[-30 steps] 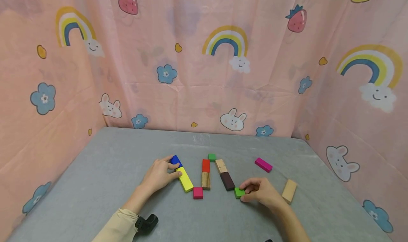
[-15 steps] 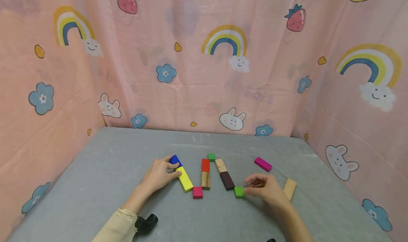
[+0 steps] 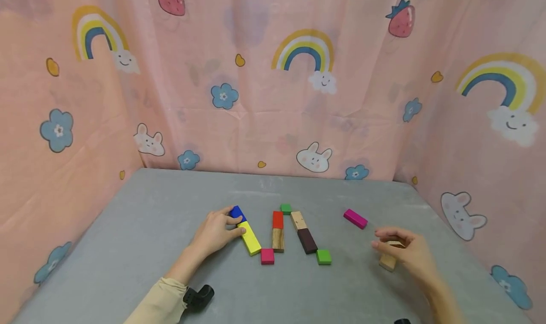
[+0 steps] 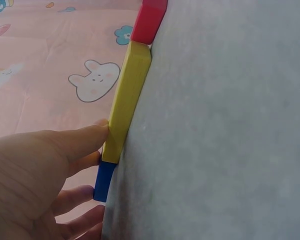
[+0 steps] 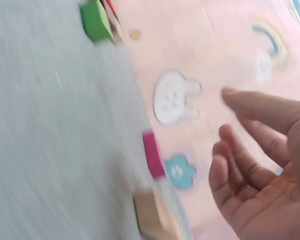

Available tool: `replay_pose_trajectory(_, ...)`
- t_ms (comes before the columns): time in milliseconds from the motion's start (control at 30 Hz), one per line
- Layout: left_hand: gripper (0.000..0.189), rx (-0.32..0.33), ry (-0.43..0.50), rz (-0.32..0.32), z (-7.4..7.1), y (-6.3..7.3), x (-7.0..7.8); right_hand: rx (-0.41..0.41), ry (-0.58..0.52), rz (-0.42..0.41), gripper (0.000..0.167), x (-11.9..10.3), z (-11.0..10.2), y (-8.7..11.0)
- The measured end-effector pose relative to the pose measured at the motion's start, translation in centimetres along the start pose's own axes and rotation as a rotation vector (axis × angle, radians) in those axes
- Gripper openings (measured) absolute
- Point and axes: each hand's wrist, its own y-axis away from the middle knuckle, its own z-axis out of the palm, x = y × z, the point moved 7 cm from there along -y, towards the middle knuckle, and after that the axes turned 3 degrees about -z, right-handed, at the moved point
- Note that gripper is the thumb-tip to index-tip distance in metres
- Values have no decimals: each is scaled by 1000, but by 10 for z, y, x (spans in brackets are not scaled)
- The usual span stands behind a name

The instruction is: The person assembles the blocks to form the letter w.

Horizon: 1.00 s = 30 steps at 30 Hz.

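My left hand (image 3: 216, 232) rests along the left side of a slanted pair of blocks, its thumb touching the yellow block (image 3: 249, 238) and its fingers at the blue block (image 3: 237, 213). In the left wrist view, a pinkish-red block (image 4: 149, 21) adjoins the yellow one's far end. My right hand (image 3: 407, 253) hovers over a tan wooden block (image 3: 387, 263), partly covering it in the head view. The right wrist view shows nothing between its loosely bent fingers, with the tan block (image 5: 155, 217) apart from them.
More blocks continue the zigzag: a grained wooden one (image 3: 278, 240), red (image 3: 278, 219), small green (image 3: 286, 209), pale wood (image 3: 298, 220), dark brown (image 3: 307, 241) and bright green (image 3: 323, 256). A magenta block (image 3: 355, 218) lies apart at right. A patterned pink curtain (image 3: 256, 130) encloses the grey table (image 3: 170, 191).
My right hand has let go of the bright green block and moved right to above the tan block. My left hand has stayed at the yellow and blue blocks.
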Motion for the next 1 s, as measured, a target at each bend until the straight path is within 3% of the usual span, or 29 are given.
replay_pose_trajectory(133, 41, 4, 5, 2, 0, 0, 1, 15, 58, 6, 41, 12, -24, 0)
replay_pose_trajectory(267, 41, 6, 14, 5, -1, 0, 1, 8, 115, -6, 44, 20, -33, 0)
replay_pose_trajectory(533, 41, 2, 4, 7, 0, -1, -1, -101, 188, 47, 48, 41, -31, 0)
replay_pose_trajectory(1000, 40, 4, 4, 6, 1, -1, -2, -170, 183, 26, 49, 61, -30, -1)
